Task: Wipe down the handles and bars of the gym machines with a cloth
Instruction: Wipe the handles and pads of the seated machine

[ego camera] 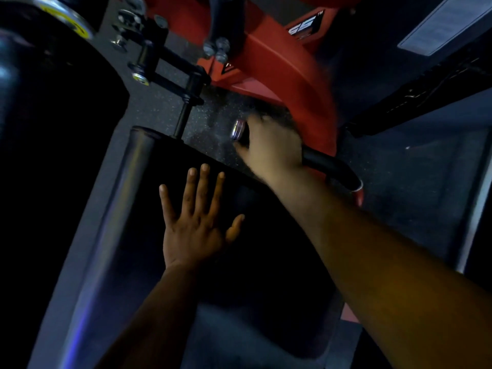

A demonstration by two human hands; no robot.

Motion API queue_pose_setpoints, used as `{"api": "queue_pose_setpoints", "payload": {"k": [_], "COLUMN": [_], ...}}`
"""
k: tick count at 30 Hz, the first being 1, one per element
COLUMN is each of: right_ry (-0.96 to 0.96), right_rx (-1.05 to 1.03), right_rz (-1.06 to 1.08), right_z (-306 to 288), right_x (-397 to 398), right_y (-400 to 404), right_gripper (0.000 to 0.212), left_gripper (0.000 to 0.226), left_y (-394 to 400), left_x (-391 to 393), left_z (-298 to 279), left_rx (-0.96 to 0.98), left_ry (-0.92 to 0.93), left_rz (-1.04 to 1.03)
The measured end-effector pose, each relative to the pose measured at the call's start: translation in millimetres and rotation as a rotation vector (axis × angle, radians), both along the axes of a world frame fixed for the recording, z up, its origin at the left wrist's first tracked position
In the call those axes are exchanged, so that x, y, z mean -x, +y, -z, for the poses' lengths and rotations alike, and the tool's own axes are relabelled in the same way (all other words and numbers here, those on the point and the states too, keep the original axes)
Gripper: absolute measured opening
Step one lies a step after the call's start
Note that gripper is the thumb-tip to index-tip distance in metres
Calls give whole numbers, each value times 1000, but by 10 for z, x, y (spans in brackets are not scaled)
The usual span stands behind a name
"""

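My right hand (pixel 269 147) grips the black handle (pixel 330 166) of a red gym machine, near its chrome end cap (pixel 237 129). The handle curves down to the right into the red frame (pixel 287 73). No cloth shows in the hand; the picture is blurred there. My left hand (pixel 195 219) lies flat with fingers spread on the black seat pad (pixel 266 262) below the handle.
A black upright pad (pixel 53 129) fills the left side. A black adjustment bracket with bolts and a pin (pixel 170 75) joins the seat to the frame. Speckled dark rubber floor (pixel 213 113) lies beneath. Another dark machine part (pixel 426 83) crosses the upper right.
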State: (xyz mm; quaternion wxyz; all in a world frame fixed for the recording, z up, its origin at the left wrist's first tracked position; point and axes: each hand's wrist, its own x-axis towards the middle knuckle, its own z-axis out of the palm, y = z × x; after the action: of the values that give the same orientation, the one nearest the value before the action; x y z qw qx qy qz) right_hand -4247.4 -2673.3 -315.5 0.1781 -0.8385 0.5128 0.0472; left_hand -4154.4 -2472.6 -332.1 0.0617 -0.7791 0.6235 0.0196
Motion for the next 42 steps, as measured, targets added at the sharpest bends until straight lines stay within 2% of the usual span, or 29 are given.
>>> {"api": "queue_pose_setpoints", "payload": {"k": [3, 4, 5, 7, 10, 12, 14, 15, 18, 20, 22, 24, 26, 27, 29, 31, 33, 34, 37, 38, 40, 42], "right_ry": [-73, -121, -157, -145, -72, -88, -85, -70, -174, -214, -211, -100, -54, -71, -97, -92, -122, -160, -338, -350, -299, -193], "right_rx": [-654, -774, -793, -588, -75, 81, 81, -44, -731, -917, -840, -441, 7, 161, 340, 388, 326, 217, -275, -344, -303, -73], "right_rz": [-61, -72, -79, -69, -38, 25, 36, 15, -27, -10, -18, -71, -38, -7, 53, 90, 86, 79, 93, 97, 80, 5], "right_z": [-129, -138, -120, -87, 21, 21, 51, 60, -75, -78, -34, 68, 189, 217, 290, 322, 269, 228, 121, 90, 85, 163], "right_x": [-60, -48, -43, -3, 104, 115, 57, 26, 8, 44, 39, 103, 271, 358, 430, 395, 370, 393, 587, 644, 639, 496], "right_y": [-485, -547, -565, -467, -76, 110, 39, -83, -503, -628, -599, -393, -83, 69, 271, 295, 208, 131, -180, -231, -203, -33], "right_gripper": [44, 44, 47, 55, 52, 50, 49, 53, 67, 59, 57, 70, 60, 51, 48, 50, 50, 51, 60, 63, 65, 61], "left_gripper": [88, 88, 89, 89, 87, 86, 86, 87, 87, 88, 89, 88, 87, 86, 85, 84, 84, 84, 85, 85, 85, 85], "left_y": [-9, -14, -9, -4, 8, 18, 13, 5, 2, 1, 0, 7, 16, 16, 17, 17, 19, 12, 13, 20, 19, 6], "left_x": [13, 19, 15, 12, 1, 1, 4, 2, 6, 9, 8, 9, -7, -10, -6, 4, -3, -4, -13, -11, -2, -7], "left_z": [-1, -1, -4, -12, -10, -2, -1, 1, -6, -5, 3, 9, 25, 31, 34, 31, 30, 31, 33, 29, 25, 28], "left_rx": [-6, 0, 2, 3, 5, 17, 17, 16, 21, 22, 21, 28, 42, 51, 64, 62, 61, 66, 60, 54, 44, 35], "left_ry": [5, 9, 13, 20, 8, -1, 5, 10, 12, 7, 3, 4, -5, -10, -16, -12, -9, -12, -15, -14, -15, -10], "left_rz": [-3, -3, -8, -16, -7, 6, 4, 0, -2, 5, -4, -8, 1, 9, 26, 27, 25, 28, 19, 16, 16, 11]}}
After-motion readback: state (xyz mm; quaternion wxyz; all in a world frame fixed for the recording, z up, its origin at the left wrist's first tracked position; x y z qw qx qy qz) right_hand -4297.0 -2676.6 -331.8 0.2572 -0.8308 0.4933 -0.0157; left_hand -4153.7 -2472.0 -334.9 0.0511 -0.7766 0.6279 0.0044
